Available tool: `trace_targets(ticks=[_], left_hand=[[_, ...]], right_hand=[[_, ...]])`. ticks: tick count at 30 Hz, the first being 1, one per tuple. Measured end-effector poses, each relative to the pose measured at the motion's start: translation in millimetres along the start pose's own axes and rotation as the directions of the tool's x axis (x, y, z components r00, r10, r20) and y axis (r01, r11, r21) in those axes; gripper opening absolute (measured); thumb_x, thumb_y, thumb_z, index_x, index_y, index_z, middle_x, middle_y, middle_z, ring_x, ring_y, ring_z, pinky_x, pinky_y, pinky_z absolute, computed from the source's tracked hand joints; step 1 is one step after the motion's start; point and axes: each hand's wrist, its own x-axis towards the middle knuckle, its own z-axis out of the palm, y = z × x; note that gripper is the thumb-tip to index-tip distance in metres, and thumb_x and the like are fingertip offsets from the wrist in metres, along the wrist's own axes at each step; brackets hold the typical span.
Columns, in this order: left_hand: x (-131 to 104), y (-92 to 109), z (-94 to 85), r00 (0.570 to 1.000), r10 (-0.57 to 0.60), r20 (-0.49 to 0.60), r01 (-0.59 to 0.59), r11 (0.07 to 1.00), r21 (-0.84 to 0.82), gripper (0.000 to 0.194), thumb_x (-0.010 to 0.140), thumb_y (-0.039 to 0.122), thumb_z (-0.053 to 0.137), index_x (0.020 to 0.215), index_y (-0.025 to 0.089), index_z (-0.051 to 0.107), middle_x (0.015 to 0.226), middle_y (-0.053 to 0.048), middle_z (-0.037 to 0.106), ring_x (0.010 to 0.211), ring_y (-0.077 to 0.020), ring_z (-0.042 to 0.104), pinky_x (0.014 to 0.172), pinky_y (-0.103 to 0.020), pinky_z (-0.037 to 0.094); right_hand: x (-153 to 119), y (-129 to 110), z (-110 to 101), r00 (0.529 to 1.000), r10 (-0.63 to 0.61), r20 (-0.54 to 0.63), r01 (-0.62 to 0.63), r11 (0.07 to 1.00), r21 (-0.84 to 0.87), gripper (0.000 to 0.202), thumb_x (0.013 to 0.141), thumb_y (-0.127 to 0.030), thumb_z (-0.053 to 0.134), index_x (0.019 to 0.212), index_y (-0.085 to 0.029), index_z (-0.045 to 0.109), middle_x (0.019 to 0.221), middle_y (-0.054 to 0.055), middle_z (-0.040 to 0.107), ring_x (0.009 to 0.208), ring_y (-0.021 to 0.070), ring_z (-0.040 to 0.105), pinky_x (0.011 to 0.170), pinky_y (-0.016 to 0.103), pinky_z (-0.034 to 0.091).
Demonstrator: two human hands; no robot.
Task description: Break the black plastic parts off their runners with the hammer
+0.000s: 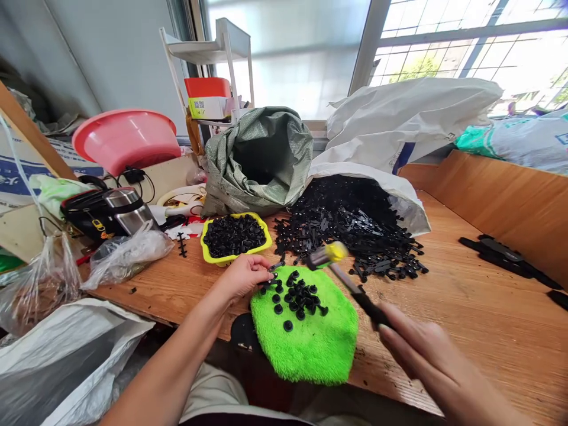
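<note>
My right hand (pixel 417 343) is closed round the black grip of a hammer (pixel 364 302). Its head, grey with a yellow face and blurred by motion, hangs just above the far edge of a green fluffy cloth (pixel 310 361). At the cloth's upper left corner, my left hand (pixel 244 275) pinches a small black plastic part (pixel 268 283), partly hidden by the fingers. Several round-headed black plastic pieces (pixel 302 296) lie in a cluster on the cloth, with a few more standing apart to the left.
Behind the left hand stands a yellow basket (pixel 269 241) full of black pieces. A heap of flat black parts (pixel 350 219) spills from a white sack (pixel 415 210). An open green-grey sack (pixel 222 154), a steel flask (pixel 128 210) and plastic bags (pixel 128 254) are farther left.
</note>
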Motion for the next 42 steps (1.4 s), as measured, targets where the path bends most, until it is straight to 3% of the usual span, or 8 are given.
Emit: trace_targets(ticks=[4, 9, 14, 18, 28, 34, 38, 42], left_hand=[[1.9, 1.1, -0.6, 0.999, 0.033, 0.004, -0.033, 0.999, 0.035, 0.013, 0.048, 0.012, 0.067, 0.059, 0.014, 0.059, 0.045, 0.005, 0.053, 0.042, -0.0059, 0.043, 0.044, -0.018, 0.029], [4.0, 1.4, -1.3, 0.997, 0.066, 0.031, -0.068, 0.996, 0.050, 0.011, 0.051, 0.010, 0.064, 0.061, 0.014, 0.059, 0.041, 0.008, 0.047, 0.039, -0.0045, 0.037, 0.042, -0.017, 0.024], [3.9, -1.2, -2.3, 0.997, 0.061, 0.038, -0.063, 0.995, 0.072, 0.010, 0.052, 0.011, 0.063, 0.059, 0.014, 0.057, 0.042, 0.008, 0.046, 0.039, -0.0037, 0.034, 0.042, -0.018, 0.022], [3.8, -4.8, -2.6, 0.998, 0.052, 0.036, -0.052, 0.999, -0.002, 0.013, 0.051, 0.012, 0.064, 0.060, 0.014, 0.055, 0.046, 0.007, 0.050, 0.042, -0.0047, 0.039, 0.043, -0.017, 0.026], [1.1, -6.1, -2.1, 1.000, 0.000, 0.011, 0.000, 1.000, 0.001, 0.018, 0.053, 0.015, 0.068, 0.061, 0.016, 0.052, 0.041, 0.009, 0.045, 0.034, -0.0023, 0.032, 0.035, -0.015, 0.018], [-1.8, -10.0, -3.0, 1.000, -0.026, -0.017, 0.025, 0.998, -0.063, 0.020, 0.057, 0.016, 0.069, 0.065, 0.015, 0.051, 0.047, 0.007, 0.051, 0.038, -0.0030, 0.042, 0.036, -0.013, 0.028], [-10.6, -6.5, -5.2, 0.998, -0.066, 0.001, 0.065, 0.976, -0.210, 0.024, 0.060, 0.016, 0.071, 0.068, 0.015, 0.048, 0.053, 0.004, 0.056, 0.041, -0.0037, 0.049, 0.037, -0.011, 0.033], [-16.3, -3.9, -4.7, 0.992, -0.122, 0.014, 0.121, 0.948, -0.294, 0.026, 0.058, 0.011, 0.073, 0.066, 0.014, 0.048, 0.059, 0.002, 0.057, 0.050, -0.0053, 0.056, 0.041, -0.010, 0.041]], right_hand=[[28.3, -20.2, 10.7, 0.964, -0.139, 0.225, 0.185, 0.962, -0.198, 0.034, 0.092, -0.033, 0.026, 0.092, -0.020, 0.058, 0.064, 0.007, 0.064, 0.059, 0.0249, 0.061, 0.053, 0.032, 0.042], [36.3, -25.1, 12.6, 0.971, -0.148, 0.190, 0.183, 0.966, -0.184, 0.029, 0.093, -0.030, 0.022, 0.089, -0.022, 0.050, 0.068, 0.005, 0.063, 0.063, 0.0223, 0.061, 0.055, 0.030, 0.040], [35.9, -27.6, 14.9, 0.945, -0.101, 0.310, 0.198, 0.933, -0.301, 0.025, 0.089, -0.026, 0.027, 0.081, -0.022, 0.050, 0.060, 0.006, 0.061, 0.056, 0.0257, 0.060, 0.050, 0.031, 0.036], [37.8, -31.1, 15.9, 0.957, -0.123, 0.264, 0.203, 0.932, -0.300, 0.028, 0.091, -0.026, 0.023, 0.084, -0.022, 0.049, 0.062, 0.006, 0.062, 0.058, 0.0243, 0.061, 0.051, 0.030, 0.036], [38.8, -30.7, 20.2, 0.954, -0.089, 0.286, 0.190, 0.918, -0.347, 0.027, 0.090, -0.026, 0.025, 0.083, -0.022, 0.050, 0.061, 0.006, 0.063, 0.057, 0.0242, 0.061, 0.049, 0.030, 0.032], [35.2, -27.1, 25.7, 0.964, -0.061, 0.257, 0.155, 0.919, -0.361, 0.026, 0.088, -0.025, 0.028, 0.083, -0.021, 0.053, 0.062, 0.007, 0.064, 0.058, 0.0253, 0.062, 0.049, 0.031, 0.035], [24.7, -19.2, 20.3, 0.974, -0.062, 0.219, 0.106, 0.975, -0.197, 0.034, 0.093, -0.033, 0.023, 0.086, -0.022, 0.055, 0.067, 0.005, 0.065, 0.064, 0.0225, 0.062, 0.055, 0.031, 0.042], [15.7, -11.4, 14.7, 0.998, -0.014, 0.055, 0.015, 1.000, -0.024, 0.038, 0.090, -0.045, 0.029, 0.090, -0.023, 0.060, 0.079, 0.008, 0.070, 0.072, 0.0247, 0.064, 0.061, 0.033, 0.048]])
